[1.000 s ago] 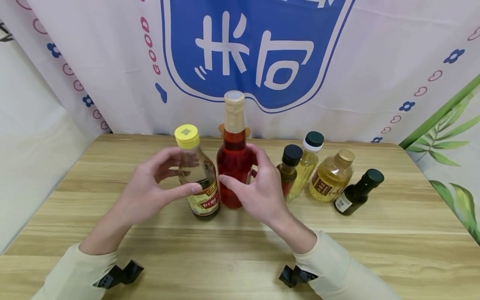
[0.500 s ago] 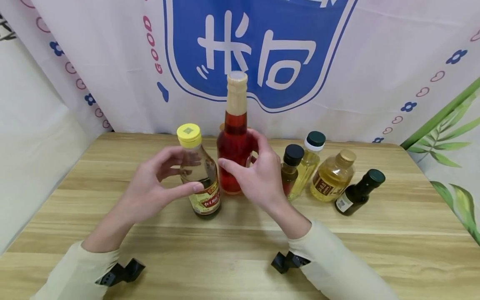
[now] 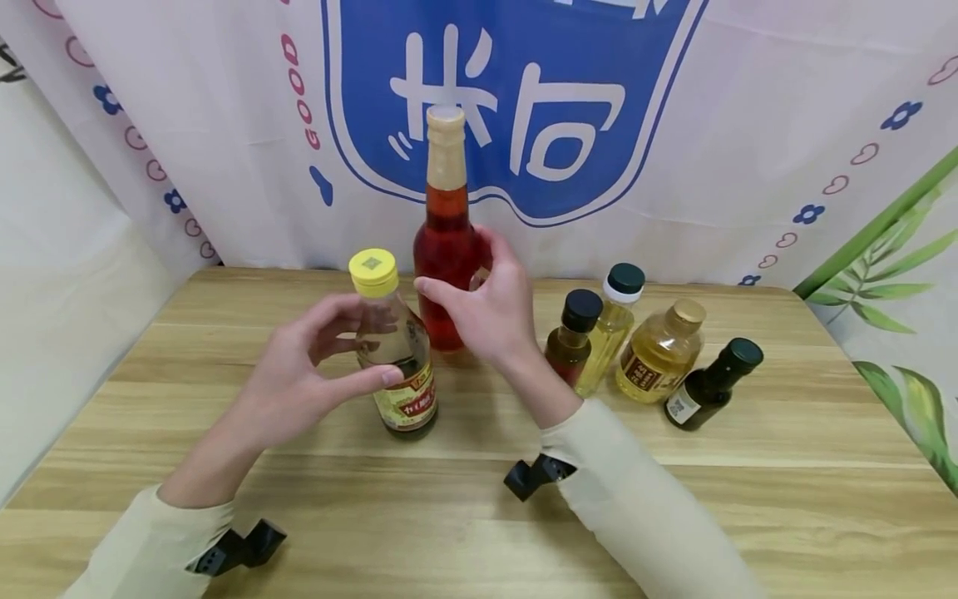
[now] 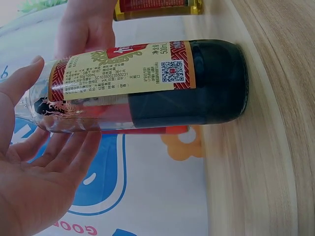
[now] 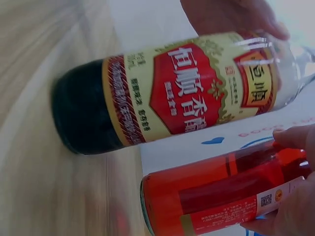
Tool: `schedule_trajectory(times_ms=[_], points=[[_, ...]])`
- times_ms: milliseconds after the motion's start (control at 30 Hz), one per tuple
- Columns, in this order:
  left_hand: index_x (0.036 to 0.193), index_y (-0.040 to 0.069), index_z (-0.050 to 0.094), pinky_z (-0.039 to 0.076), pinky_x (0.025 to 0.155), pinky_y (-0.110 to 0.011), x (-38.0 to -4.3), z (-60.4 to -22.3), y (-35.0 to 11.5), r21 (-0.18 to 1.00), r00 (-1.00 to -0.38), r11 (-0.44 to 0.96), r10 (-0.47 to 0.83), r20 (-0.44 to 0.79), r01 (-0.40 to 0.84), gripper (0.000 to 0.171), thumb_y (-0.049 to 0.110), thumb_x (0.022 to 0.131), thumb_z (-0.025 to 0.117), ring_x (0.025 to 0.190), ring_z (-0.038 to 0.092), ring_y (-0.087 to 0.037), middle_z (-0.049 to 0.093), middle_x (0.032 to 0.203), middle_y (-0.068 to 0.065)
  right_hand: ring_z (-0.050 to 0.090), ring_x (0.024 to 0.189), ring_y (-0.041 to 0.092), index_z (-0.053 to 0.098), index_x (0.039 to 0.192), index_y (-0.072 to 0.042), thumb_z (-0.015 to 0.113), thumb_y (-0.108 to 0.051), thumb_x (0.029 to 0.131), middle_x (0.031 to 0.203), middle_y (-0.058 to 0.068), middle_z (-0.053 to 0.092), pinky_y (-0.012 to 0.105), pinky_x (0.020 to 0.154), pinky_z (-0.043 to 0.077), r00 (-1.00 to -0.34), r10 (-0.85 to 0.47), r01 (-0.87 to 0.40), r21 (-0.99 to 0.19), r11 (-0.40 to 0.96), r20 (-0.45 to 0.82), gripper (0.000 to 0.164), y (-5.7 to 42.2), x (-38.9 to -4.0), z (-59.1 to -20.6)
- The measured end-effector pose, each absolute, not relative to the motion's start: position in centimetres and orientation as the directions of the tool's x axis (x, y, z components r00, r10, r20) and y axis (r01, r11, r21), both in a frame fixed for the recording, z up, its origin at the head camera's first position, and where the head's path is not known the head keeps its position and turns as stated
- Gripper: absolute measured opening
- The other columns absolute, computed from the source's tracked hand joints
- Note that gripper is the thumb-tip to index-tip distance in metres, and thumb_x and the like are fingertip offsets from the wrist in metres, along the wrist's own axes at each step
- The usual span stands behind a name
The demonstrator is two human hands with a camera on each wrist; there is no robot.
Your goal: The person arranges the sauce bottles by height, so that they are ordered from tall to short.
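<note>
A vinegar bottle (image 3: 407, 409) with a yellow cap and a red-and-cream label stands upright on the wooden table. My left hand (image 3: 288, 378) grips it around its upper body, thumb in front and fingers behind. Behind it and slightly to the right is a tall bottle of red liquid (image 3: 443, 249) with a cream-wrapped neck. My right hand (image 3: 496, 312) grips this red bottle around its body. In the right wrist view the red bottle's base (image 5: 147, 206) appears raised off the table, while the vinegar bottle's dark base (image 5: 81, 108) rests on it.
To the right stand several bottles: a small dark-capped one (image 3: 570, 349), a clear one with pale yellow oil (image 3: 608, 337), a rounded oil bottle (image 3: 659, 353) and a small dark green bottle (image 3: 707, 387). A printed curtain (image 3: 247, 200) hangs behind the table (image 3: 434, 524).
My right hand has moved the red bottle up and away toward the curtain, then slightly left. The left hand and the vinegar bottle have stayed in place.
</note>
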State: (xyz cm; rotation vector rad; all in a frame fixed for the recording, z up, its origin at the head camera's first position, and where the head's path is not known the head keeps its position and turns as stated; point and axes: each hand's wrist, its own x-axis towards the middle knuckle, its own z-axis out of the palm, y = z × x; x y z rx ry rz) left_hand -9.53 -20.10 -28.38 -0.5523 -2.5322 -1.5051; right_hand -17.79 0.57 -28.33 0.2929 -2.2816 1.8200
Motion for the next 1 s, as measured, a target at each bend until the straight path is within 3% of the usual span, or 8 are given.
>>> schedule_trajectory(times_ms=[433,667,867,1000], points=[[0.137,0.008,0.062,0.060,0.097,-0.016,-9.7,-28.6,-20.0,0.818,-0.914,0.412,0.242,0.327,0.402,0.058,0.006,0.086,0.088,0.113,0.069,-0.008,0.071,0.127,-0.005,0.062,0.132,0.021,0.050,0.151,-0.015,0.089,-0.022,0.087,0.147,0.005,0.064,0.047,0.114,0.055,-0.973,-0.046,-0.232,-0.956,0.177,0.228,0.075,-1.0,-20.9,-28.8],[0.138,0.009,0.061,0.060,0.097,-0.017,-10.1,-28.6,-19.8,0.820,-0.915,0.413,0.254,0.313,0.396,0.058,0.009,0.087,0.089,0.113,0.069,-0.010,0.070,0.126,-0.004,0.062,0.128,0.021,0.051,0.149,-0.016,0.089,-0.022,0.088,0.142,0.005,0.065,0.044,0.109,0.058,-0.979,-0.039,-0.204,-0.960,0.191,0.200,0.072,-1.4,-22.3,-29.0],[0.139,0.009,0.060,0.060,0.097,-0.017,-9.8,-28.6,-19.9,0.821,-0.922,0.424,0.240,0.305,0.382,0.060,0.009,0.087,0.088,0.113,0.067,-0.012,0.069,0.126,-0.004,0.061,0.124,0.018,0.053,0.146,-0.020,0.089,-0.027,0.087,0.139,0.003,0.066,0.042,0.104,0.060,-0.981,-0.021,-0.189,-0.942,0.279,0.191,0.069,-2.8,-23.0,-29.2],[0.139,0.008,0.060,0.060,0.097,-0.016,-9.6,-28.5,-20.2,0.817,-0.922,0.432,0.234,0.308,0.382,0.059,0.008,0.087,0.088,0.113,0.067,-0.010,0.069,0.126,-0.005,0.060,0.127,0.018,0.052,0.147,-0.020,0.088,-0.025,0.088,0.142,0.003,0.065,0.042,0.107,0.059,-0.984,-0.030,-0.179,-0.945,0.275,0.177,0.069,-3.6,-23.3,-29.7]])
